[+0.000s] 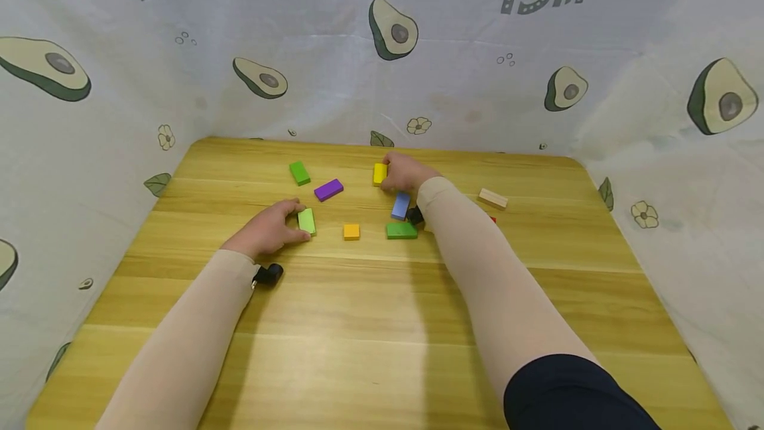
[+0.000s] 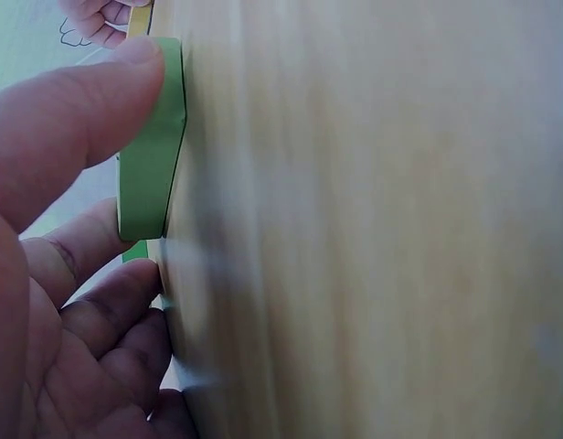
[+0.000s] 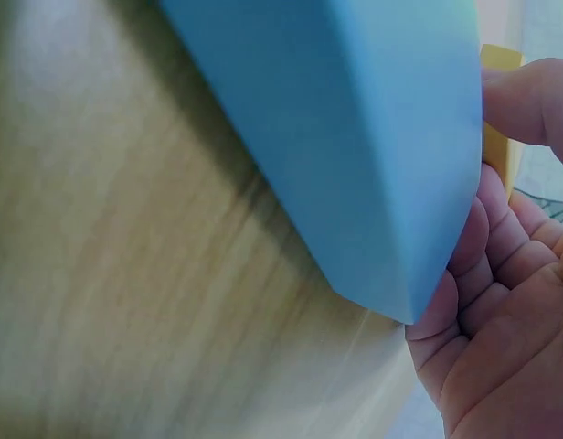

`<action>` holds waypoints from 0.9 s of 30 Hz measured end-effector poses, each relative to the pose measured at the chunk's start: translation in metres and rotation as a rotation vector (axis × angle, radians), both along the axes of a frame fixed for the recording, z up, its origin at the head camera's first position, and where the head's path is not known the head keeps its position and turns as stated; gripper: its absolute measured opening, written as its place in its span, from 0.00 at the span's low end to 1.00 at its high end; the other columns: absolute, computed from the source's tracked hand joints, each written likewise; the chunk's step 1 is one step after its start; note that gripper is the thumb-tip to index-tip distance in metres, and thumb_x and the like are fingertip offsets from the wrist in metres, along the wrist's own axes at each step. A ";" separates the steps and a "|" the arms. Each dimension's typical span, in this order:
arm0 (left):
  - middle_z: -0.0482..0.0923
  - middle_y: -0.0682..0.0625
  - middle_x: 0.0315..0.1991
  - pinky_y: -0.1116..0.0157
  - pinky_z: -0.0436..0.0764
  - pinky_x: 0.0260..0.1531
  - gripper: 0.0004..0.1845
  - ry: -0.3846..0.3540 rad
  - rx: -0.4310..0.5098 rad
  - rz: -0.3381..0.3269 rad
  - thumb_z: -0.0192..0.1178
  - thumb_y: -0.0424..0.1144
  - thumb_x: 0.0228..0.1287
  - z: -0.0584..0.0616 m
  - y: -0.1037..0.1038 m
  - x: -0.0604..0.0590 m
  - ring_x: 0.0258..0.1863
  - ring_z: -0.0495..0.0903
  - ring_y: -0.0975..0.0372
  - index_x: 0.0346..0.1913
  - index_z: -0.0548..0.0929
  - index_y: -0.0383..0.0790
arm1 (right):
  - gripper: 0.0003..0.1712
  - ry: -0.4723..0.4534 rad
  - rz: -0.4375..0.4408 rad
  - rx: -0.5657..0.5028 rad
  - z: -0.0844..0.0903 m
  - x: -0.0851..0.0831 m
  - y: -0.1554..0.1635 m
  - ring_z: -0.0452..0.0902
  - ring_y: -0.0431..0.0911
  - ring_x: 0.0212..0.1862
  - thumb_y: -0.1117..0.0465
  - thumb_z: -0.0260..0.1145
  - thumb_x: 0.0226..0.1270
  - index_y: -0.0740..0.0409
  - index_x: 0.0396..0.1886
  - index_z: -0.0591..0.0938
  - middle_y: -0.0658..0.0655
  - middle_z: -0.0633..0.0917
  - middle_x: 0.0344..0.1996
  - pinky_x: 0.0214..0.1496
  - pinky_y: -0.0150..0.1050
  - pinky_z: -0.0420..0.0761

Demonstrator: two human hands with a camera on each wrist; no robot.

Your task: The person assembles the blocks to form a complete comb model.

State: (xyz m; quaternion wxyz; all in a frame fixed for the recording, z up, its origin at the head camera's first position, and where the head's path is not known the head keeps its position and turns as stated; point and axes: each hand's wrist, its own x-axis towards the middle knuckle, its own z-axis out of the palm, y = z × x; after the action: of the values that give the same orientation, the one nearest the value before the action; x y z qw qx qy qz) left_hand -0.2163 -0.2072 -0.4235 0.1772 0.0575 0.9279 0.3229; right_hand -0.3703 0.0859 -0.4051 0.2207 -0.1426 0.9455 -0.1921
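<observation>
My left hand (image 1: pixel 266 228) pinches a light green block (image 1: pixel 306 221) by its two ends. In the left wrist view the thumb lies on one end of this light green block (image 2: pixel 152 174) and a finger bears on the other, low on the wood. Farther back, my right hand (image 1: pixel 408 173) grips a yellow block (image 1: pixel 379 174) between thumb and fingers. The right wrist view shows the yellow block (image 3: pixel 502 110) partly hidden behind a large, near blue block (image 3: pixel 327 137). On the table, that blue block (image 1: pixel 400 206) lies just in front of the right hand.
A green block (image 1: pixel 300 173), a purple block (image 1: pixel 329 190), an orange block (image 1: pixel 351 231), a darker green block (image 1: pixel 402 230) and a plain wooden block (image 1: pixel 493 199) lie about the table (image 1: pixel 334 337). The right forearm partly covers a red piece (image 1: pixel 493 219). Patterned cloth (image 1: pixel 334 18) hangs behind.
</observation>
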 end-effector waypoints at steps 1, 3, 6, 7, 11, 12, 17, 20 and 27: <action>0.48 0.49 0.74 0.47 0.53 0.68 0.39 0.000 -0.001 0.002 0.65 0.55 0.53 0.000 0.000 0.000 0.72 0.49 0.49 0.66 0.65 0.47 | 0.38 0.004 -0.004 0.007 0.000 0.000 0.000 0.69 0.49 0.47 0.56 0.67 0.52 0.56 0.62 0.63 0.55 0.73 0.51 0.55 0.42 0.71; 0.48 0.49 0.74 0.47 0.53 0.68 0.39 -0.001 -0.001 0.001 0.66 0.55 0.53 -0.001 0.000 0.000 0.72 0.49 0.49 0.67 0.65 0.48 | 0.38 0.003 -0.015 0.013 0.001 0.001 0.000 0.69 0.50 0.47 0.56 0.67 0.52 0.56 0.62 0.63 0.55 0.73 0.52 0.55 0.43 0.71; 0.48 0.49 0.74 0.47 0.53 0.68 0.40 -0.005 0.003 0.002 0.66 0.55 0.52 -0.002 -0.001 0.000 0.72 0.49 0.49 0.67 0.64 0.48 | 0.38 0.002 -0.025 0.016 0.002 0.002 0.000 0.69 0.50 0.47 0.56 0.67 0.52 0.55 0.62 0.63 0.55 0.73 0.50 0.54 0.43 0.72; 0.48 0.49 0.74 0.47 0.52 0.68 0.40 -0.007 0.005 0.003 0.66 0.55 0.52 -0.002 -0.001 0.000 0.72 0.48 0.49 0.67 0.64 0.48 | 0.38 -0.003 -0.030 0.016 0.003 0.002 0.001 0.69 0.50 0.46 0.56 0.67 0.52 0.55 0.62 0.63 0.54 0.73 0.49 0.53 0.43 0.72; 0.48 0.48 0.74 0.47 0.52 0.68 0.39 -0.010 0.010 0.004 0.66 0.55 0.52 -0.002 0.000 0.000 0.72 0.48 0.48 0.67 0.65 0.47 | 0.37 -0.011 -0.044 0.018 0.003 0.002 0.000 0.70 0.50 0.46 0.57 0.67 0.52 0.54 0.61 0.63 0.54 0.74 0.48 0.51 0.43 0.72; 0.48 0.48 0.74 0.47 0.52 0.68 0.39 -0.010 0.009 0.007 0.66 0.55 0.52 -0.001 0.000 0.000 0.72 0.49 0.48 0.67 0.65 0.47 | 0.38 -0.018 -0.047 0.017 0.002 0.002 0.000 0.70 0.50 0.46 0.57 0.67 0.52 0.53 0.62 0.62 0.54 0.74 0.49 0.52 0.43 0.72; 0.48 0.48 0.74 0.47 0.53 0.68 0.38 -0.014 0.005 0.002 0.65 0.54 0.53 0.000 0.000 0.001 0.72 0.49 0.49 0.66 0.65 0.47 | 0.39 -0.044 -0.060 0.017 0.000 0.000 -0.001 0.69 0.50 0.49 0.57 0.68 0.52 0.53 0.64 0.61 0.55 0.73 0.54 0.56 0.43 0.71; 0.47 0.48 0.74 0.47 0.53 0.68 0.39 -0.016 0.006 -0.003 0.65 0.55 0.53 0.001 0.001 0.002 0.72 0.49 0.48 0.67 0.64 0.47 | 0.39 -0.045 -0.064 0.009 -0.002 -0.001 -0.001 0.69 0.49 0.49 0.57 0.68 0.52 0.53 0.63 0.61 0.55 0.72 0.55 0.58 0.44 0.71; 0.48 0.48 0.74 0.47 0.53 0.68 0.39 -0.012 0.008 0.010 0.65 0.55 0.53 0.003 0.001 0.003 0.72 0.49 0.48 0.67 0.64 0.48 | 0.41 -0.007 -0.044 0.003 -0.004 -0.002 0.000 0.69 0.50 0.48 0.59 0.68 0.49 0.55 0.63 0.61 0.56 0.73 0.52 0.55 0.43 0.72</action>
State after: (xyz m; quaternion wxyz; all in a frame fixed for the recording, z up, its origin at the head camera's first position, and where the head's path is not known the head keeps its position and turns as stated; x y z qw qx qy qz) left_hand -0.2135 -0.2063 -0.4207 0.1811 0.0517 0.9258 0.3279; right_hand -0.3720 0.0862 -0.4089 0.2200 -0.1209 0.9480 -0.1958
